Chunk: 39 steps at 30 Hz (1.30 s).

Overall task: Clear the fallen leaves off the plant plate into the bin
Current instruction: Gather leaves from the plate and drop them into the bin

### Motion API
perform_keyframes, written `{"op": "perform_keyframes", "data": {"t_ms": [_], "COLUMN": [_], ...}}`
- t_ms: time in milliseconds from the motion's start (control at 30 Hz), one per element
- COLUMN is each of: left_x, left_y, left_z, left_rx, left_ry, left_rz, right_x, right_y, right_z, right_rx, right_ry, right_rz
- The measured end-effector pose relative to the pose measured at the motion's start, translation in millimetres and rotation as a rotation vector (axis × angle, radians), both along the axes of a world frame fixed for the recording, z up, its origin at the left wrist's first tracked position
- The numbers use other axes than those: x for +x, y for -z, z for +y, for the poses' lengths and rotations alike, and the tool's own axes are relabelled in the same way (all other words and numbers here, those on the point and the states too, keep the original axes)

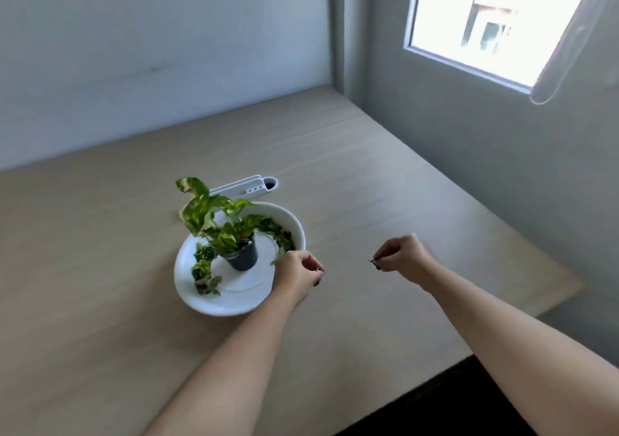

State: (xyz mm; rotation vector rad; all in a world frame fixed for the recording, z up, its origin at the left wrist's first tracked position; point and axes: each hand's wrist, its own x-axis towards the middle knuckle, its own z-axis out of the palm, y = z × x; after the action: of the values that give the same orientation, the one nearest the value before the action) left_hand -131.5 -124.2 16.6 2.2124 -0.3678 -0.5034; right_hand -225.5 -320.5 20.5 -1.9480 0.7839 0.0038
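Note:
A white plant plate (234,296) sits mid-table with a small black pot (243,259) holding a green variegated plant (207,216). Fallen leaves lie along the plate's far right rim (278,233) and in a clump at its left (202,273). My left hand (296,276) is over the plate's right rim with its fingers curled, and a pale leaf (279,256) sticks out from them. My right hand (403,258) hovers above the bare table to the right of the plate, fingers curled together, with only dark nails showing at the tips. No bin is in view.
A white plastic holder (249,186) lies on the table just behind the plate. Walls close the table at the back and right, with a window (495,20) at the upper right. The table's near edge drops off at the lower right (469,357).

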Motion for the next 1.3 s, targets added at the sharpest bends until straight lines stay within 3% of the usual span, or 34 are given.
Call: {"op": "perform_keyframes", "data": {"t_ms": [300,433,567,867,1100,1300], "left_x": [-218,-325,-407,-481,-497,-492], "left_y": [-21,-10,10,140,226,264], "left_z": [-253,-330,-377,-435,-493,-497], "left_rx": [-0.042,-0.023,0.031,0.37,0.469,0.61], "left_ry": [0.606,0.874,1.105,1.368,1.318,1.476], "left_rz": [-0.08,-0.176,-0.13,-0.005,0.083,0.092], "right_x": [-321,-449,-535,-602,-581,-576], "right_y": [-14,-2,34,148,235,272], "right_z": [-177,-200,-195,-189,-233,-232], "right_rx": [-0.114,-0.098,-0.028,0.161,0.257,0.375], "right_ry": [0.632,0.911,1.103,1.294,1.356,1.332], "right_rz": [0.002,0.005,0.09,0.261,0.25,0.365]}}
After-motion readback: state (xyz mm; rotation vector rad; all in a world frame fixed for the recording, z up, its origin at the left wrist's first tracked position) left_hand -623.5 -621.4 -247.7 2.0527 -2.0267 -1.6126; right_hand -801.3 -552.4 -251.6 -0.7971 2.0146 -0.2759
